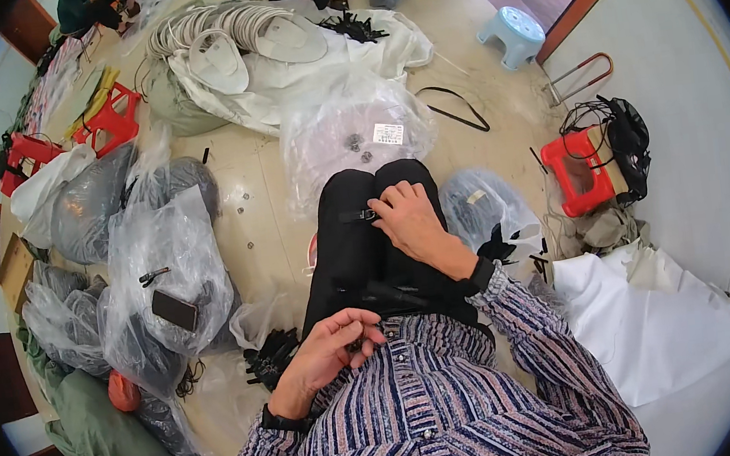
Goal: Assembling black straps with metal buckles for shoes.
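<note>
My right hand (414, 227) rests over my black-trousered thighs, its fingertips closed at the end of a short black strap (353, 217) with a small shiny buckle. Nearer my body, my left hand (329, 354) is raised above my lap with its fingers curled inward. Something small and dark shows between those fingers, too little of it to name. Across my lap lies a dark piece (390, 296), hard to tell apart from the black trousers. A pile of black strap pieces (274, 359) lies on the floor beside my left forearm.
A clear plastic bag (313, 158) lies ahead of my knees. Bagged goods at left carry a phone (175, 310) and a small dark tool (155, 276). A red stool (577, 174) and white sheet material (651, 322) are at right. A blue stool (512, 34) stands by the doorway.
</note>
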`<act>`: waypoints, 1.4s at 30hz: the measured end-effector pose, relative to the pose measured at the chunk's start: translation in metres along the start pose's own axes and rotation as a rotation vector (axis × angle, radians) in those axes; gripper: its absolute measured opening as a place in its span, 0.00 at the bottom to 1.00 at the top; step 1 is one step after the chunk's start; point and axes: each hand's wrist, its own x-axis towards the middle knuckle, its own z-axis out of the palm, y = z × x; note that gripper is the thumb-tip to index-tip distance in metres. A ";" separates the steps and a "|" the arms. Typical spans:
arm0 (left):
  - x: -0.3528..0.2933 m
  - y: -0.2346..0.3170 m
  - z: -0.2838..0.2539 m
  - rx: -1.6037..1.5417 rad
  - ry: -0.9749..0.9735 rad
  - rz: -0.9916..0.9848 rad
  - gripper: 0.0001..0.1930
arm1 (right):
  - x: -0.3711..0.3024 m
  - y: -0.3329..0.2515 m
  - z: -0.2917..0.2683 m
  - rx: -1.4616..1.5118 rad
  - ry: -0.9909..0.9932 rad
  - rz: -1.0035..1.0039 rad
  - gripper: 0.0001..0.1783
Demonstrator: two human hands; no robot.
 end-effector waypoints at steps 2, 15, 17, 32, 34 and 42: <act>-0.004 0.001 0.003 0.008 -0.026 -0.002 0.15 | -0.001 -0.006 -0.008 -0.044 0.105 0.016 0.12; -0.006 -0.001 0.005 0.066 -0.071 -0.024 0.14 | -0.071 -0.045 -0.009 0.194 -0.367 0.088 0.15; -0.009 -0.004 0.000 0.092 -0.112 0.023 0.17 | -0.066 -0.046 -0.010 0.248 -0.372 0.074 0.13; -0.013 0.017 0.048 -0.117 -0.087 0.087 0.11 | -0.059 -0.053 -0.068 1.012 -0.352 0.756 0.13; -0.010 0.016 0.045 -0.134 -0.099 0.106 0.11 | -0.066 -0.047 -0.059 1.026 -0.344 0.711 0.14; 0.010 0.016 0.013 -0.038 -0.024 0.184 0.10 | -0.071 -0.052 -0.062 1.240 -0.381 0.769 0.21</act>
